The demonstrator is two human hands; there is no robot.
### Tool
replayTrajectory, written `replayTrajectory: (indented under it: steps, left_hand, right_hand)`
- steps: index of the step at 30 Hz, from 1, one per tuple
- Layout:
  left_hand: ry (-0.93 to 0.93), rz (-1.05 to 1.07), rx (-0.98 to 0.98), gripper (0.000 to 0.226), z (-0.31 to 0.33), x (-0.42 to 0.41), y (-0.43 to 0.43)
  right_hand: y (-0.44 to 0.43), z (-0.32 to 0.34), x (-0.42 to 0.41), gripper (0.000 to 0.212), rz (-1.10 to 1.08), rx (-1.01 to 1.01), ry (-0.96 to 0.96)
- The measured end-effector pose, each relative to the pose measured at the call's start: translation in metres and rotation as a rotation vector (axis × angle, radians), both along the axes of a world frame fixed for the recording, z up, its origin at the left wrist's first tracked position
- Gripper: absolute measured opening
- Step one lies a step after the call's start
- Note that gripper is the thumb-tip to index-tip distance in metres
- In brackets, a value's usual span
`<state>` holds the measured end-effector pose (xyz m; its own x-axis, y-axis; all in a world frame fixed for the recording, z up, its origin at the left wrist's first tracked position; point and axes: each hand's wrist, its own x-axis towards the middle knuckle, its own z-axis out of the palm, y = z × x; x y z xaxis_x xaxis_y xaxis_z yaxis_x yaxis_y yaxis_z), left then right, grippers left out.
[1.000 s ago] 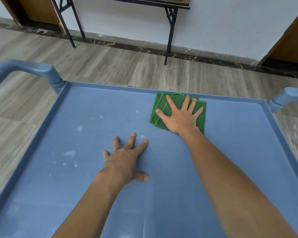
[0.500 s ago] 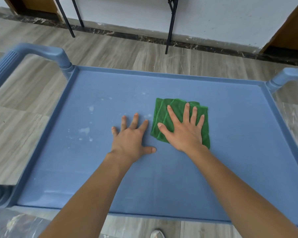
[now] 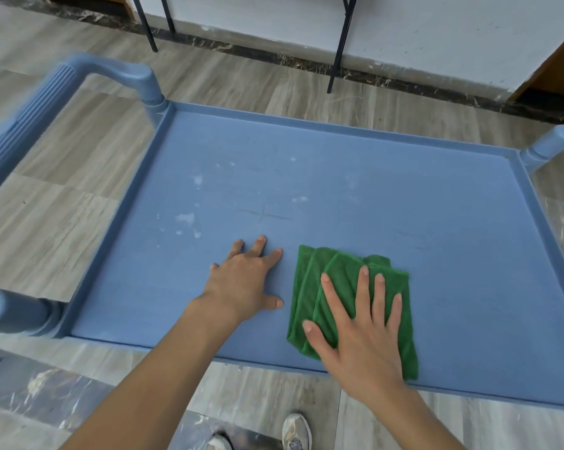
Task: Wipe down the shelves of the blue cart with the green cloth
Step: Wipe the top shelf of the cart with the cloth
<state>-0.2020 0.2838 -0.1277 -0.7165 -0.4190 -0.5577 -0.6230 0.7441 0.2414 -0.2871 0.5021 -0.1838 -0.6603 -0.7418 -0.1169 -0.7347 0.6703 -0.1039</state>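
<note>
The blue cart's top shelf [image 3: 404, 203] fills the middle of the head view, with a raised rim all round. A folded green cloth [image 3: 319, 284] lies near the shelf's front edge. My right hand [image 3: 361, 329] presses flat on the cloth, fingers spread. My left hand [image 3: 244, 280] rests flat on the bare shelf just left of the cloth, fingers apart, holding nothing. White smudges [image 3: 185, 218] mark the shelf's left half, beyond my left hand.
The cart's ribbed handle [image 3: 30, 115] rises at the left and a corner post [image 3: 553, 146] at the right. Black table legs [image 3: 340, 43] stand on the wood-look floor by the white wall. My shoes [image 3: 293, 431] show below the cart's front edge.
My right hand has dragged the cloth from the far rim back to the near edge of the shelf. The left hand stayed flat on the shelf. My head has drawn back.
</note>
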Motion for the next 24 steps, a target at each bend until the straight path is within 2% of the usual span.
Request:
replayTrajectory:
  steps: [5,11,24]
  left_hand:
    - [0.013,-0.021,-0.011,0.095,-0.002,0.007,-0.002]
    - [-0.029,-0.063,-0.034,0.093,-0.006,0.004,-0.003]
    - [-0.055,-0.070,-0.023,0.093,-0.009,0.001,-0.003]
  right_hand:
    - [0.013,-0.001,0.018,0.077,0.018,-0.020,0.021]
    - [-0.016,-0.004,-0.009,0.071,0.011,-0.023,0.016]
    - [-0.219,0.001,-0.161,0.080,-0.132,0.019,-0.131]
